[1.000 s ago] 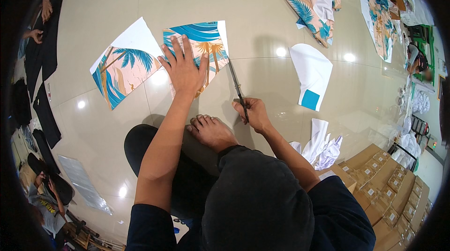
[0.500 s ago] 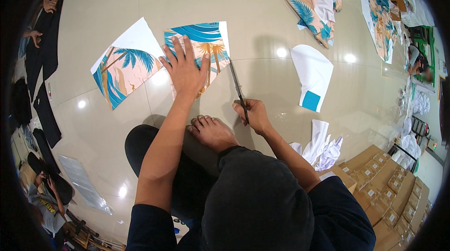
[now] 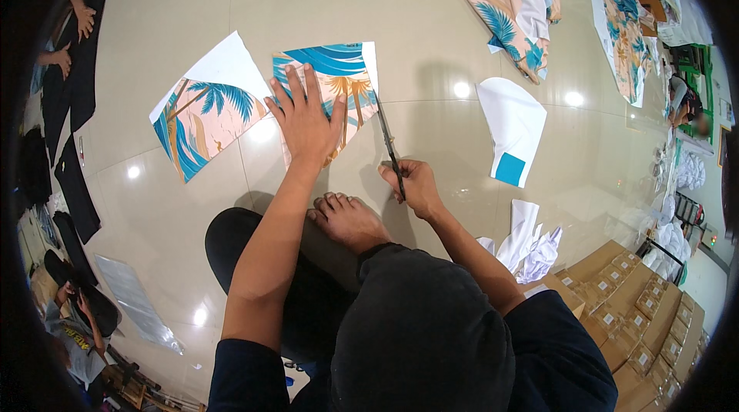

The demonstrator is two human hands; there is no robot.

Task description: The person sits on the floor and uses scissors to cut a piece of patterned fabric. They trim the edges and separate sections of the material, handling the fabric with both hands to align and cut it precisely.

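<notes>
My left hand (image 3: 309, 128) lies flat, fingers spread, on a printed fabric piece (image 3: 327, 58) patterned in teal, peach and gold palms. A white margin (image 3: 370, 61) runs down that piece's right side. In my right hand (image 3: 416, 187) is a pair of long dark scissors (image 3: 390, 142), gripped by the handles. Their blade tips meet the fabric's right edge, by the white margin. Left of my left hand lies a second printed piece (image 3: 206, 123) with a white upper part (image 3: 228, 59); its right corner comes close to my fingers.
A white piece with a teal square (image 3: 511, 168) lies to the right, with crumpled white scraps (image 3: 531, 246) nearer me. More printed fabric (image 3: 508, 8) is at the far right. Cardboard boxes (image 3: 608, 296) stand at lower right. Other people's hands (image 3: 83, 21) touch black cloth at left.
The printed fabric under my left hand has shifted slightly toward me, and that hand with it. The scissor tips sit a little farther up the fabric's right edge.
</notes>
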